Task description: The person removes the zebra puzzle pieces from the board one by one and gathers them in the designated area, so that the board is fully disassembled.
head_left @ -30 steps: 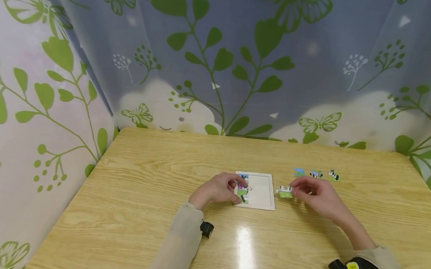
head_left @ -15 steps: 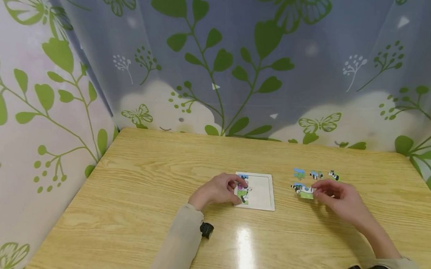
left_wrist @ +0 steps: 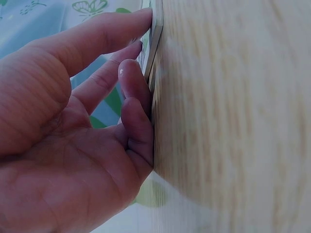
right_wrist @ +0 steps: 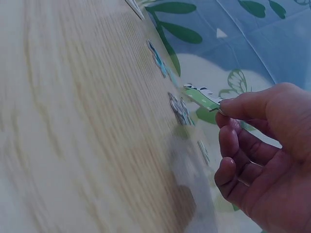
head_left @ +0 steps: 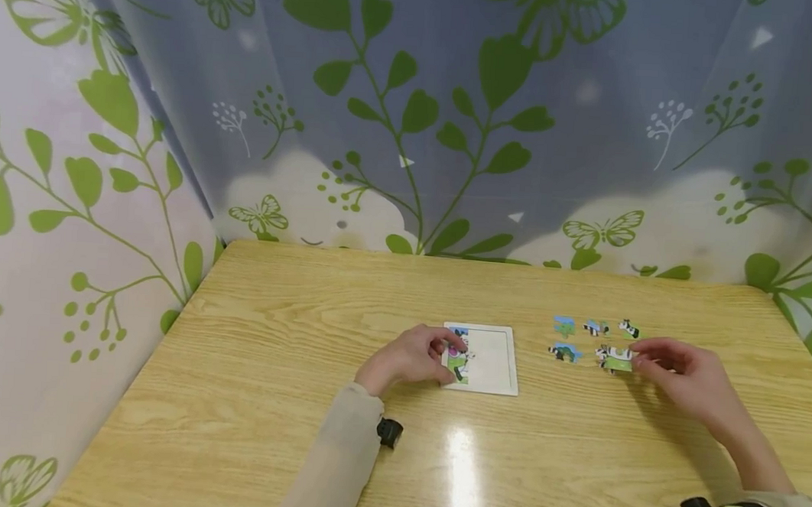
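Observation:
My left hand (head_left: 414,353) rests on the left side of a square white puzzle board (head_left: 491,361), with thumb and index fingertips pressing on it. A printed strip of fitted pieces (head_left: 459,371) covers the board's left side, partly hidden by the fingers. In the left wrist view, the thumb of the left hand (left_wrist: 87,111) touches the board's edge (left_wrist: 156,34). To the right, my right hand (head_left: 696,376) pinches a puzzle piece (head_left: 619,363) by its right end. This green, white and black piece (right_wrist: 203,98) is held off the table in the right wrist view.
Several loose puzzle pieces lie right of the board: a blue one (head_left: 564,325), a blue-and-black one (head_left: 593,328), a cow-like one (head_left: 629,329) and a darker one (head_left: 564,352). Behind the wooden table (head_left: 307,302) hangs a leaf-print curtain (head_left: 412,131).
My right hand has moved rightward, away from the board, carrying the pinched puzzle piece past the lower loose piece. My left hand has stayed on the board.

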The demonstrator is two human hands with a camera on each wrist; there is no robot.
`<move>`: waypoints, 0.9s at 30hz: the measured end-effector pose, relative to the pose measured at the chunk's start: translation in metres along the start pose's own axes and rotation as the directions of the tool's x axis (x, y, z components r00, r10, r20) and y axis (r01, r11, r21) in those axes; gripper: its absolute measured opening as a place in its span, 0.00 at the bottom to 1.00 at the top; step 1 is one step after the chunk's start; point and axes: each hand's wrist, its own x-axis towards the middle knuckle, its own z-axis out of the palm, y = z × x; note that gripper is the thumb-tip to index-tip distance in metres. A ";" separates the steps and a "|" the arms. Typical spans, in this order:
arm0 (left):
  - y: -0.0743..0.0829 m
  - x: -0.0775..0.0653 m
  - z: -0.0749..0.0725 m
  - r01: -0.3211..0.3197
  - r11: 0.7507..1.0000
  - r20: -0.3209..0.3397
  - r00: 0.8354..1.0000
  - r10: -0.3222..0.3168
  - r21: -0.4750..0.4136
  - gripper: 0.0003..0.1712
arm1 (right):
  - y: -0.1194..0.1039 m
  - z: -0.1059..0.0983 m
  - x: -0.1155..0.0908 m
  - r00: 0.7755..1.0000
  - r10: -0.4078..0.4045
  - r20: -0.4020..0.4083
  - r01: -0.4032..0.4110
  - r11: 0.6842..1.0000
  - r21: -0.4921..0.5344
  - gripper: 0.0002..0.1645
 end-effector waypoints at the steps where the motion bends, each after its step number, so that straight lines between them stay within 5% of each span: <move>1: 0.000 0.000 0.000 0.001 1.000 0.000 1.000 -0.001 -0.002 0.23 | 0.002 -0.002 0.000 1.000 0.005 -0.002 -0.005 1.000 -0.002 0.16; 27: 0.001 -0.002 -0.001 -0.018 0.999 0.010 1.000 0.017 0.038 0.23 | 0.025 -0.012 0.010 0.999 0.012 -0.052 -0.023 0.973 -0.231 0.17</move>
